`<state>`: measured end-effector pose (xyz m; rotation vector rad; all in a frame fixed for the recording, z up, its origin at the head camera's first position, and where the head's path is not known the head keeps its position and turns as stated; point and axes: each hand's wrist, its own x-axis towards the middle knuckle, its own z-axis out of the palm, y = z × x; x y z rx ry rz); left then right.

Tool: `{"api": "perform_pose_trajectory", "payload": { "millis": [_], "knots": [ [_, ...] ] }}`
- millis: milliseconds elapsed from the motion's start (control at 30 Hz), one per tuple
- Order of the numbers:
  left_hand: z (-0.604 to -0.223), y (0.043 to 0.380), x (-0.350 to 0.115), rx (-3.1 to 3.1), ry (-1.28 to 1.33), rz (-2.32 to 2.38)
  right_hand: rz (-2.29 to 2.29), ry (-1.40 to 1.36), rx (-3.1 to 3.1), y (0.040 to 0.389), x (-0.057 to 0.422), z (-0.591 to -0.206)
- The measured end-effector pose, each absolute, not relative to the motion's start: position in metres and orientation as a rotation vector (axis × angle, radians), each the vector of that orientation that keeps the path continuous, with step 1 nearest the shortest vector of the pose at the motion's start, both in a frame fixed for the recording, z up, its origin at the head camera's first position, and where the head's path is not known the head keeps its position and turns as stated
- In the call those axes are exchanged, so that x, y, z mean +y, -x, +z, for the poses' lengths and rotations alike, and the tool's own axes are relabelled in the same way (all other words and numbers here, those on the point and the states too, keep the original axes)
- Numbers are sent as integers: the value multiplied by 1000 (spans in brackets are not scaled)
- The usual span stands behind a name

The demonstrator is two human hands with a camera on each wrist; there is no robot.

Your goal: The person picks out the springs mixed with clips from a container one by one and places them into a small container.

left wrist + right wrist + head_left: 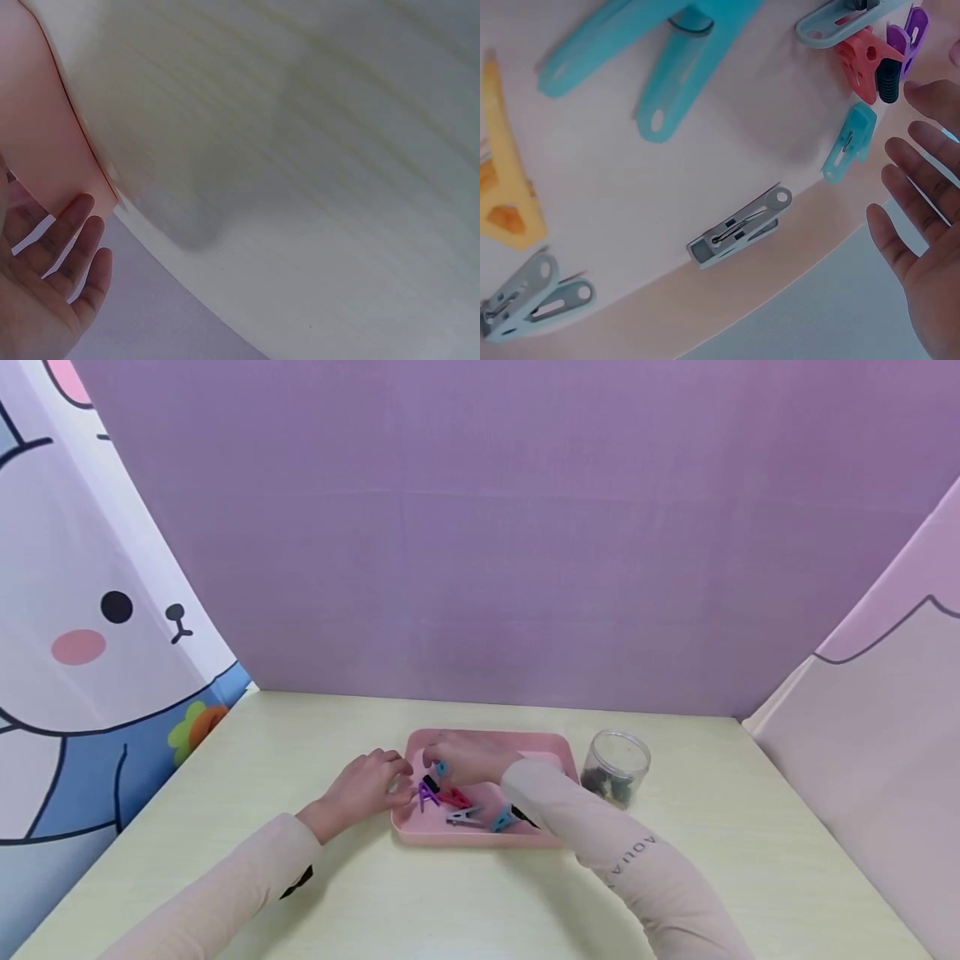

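Observation:
Several coloured clothespins lie in a pink tray [480, 841]. My right hand [467, 758] is over the tray's far left part, and in the right wrist view its fingers [922, 184] are spread and relaxed with nothing seen between them. Nearest to it are a small teal clothespin [850, 142], a red clothespin [861, 64] and a purple clothespin [915, 34]. My left hand [367, 785] is at the tray's left rim, fingers loosely bent. In the left wrist view its fingertips [84, 206] overlap the tray's outer wall [45, 127]; whether they touch it I cannot tell.
A clear round jar [617, 768] with dark contents stands on the pale table [337, 893], right of the tray. In the tray are also grey clothespins [739, 225], a yellow clothespin [510, 180] and a large teal clothespin [679, 82]. A purple backdrop [480, 568] rises behind.

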<state>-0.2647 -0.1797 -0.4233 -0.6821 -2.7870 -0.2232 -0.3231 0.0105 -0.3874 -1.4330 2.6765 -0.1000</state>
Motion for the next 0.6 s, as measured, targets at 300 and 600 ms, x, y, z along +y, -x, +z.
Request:
{"api": "perform_pose_trajectory", "payload": {
  "millis": [300, 600],
  "knots": [
    [-423, 265, -180, -2794, 698, -215, -42, 1530, 2650, 329, 6, -398],
    [-424, 265, -180, -2813, 684, -221, 16, 1500, 2653, 328, 2, -400]
  ]
}}
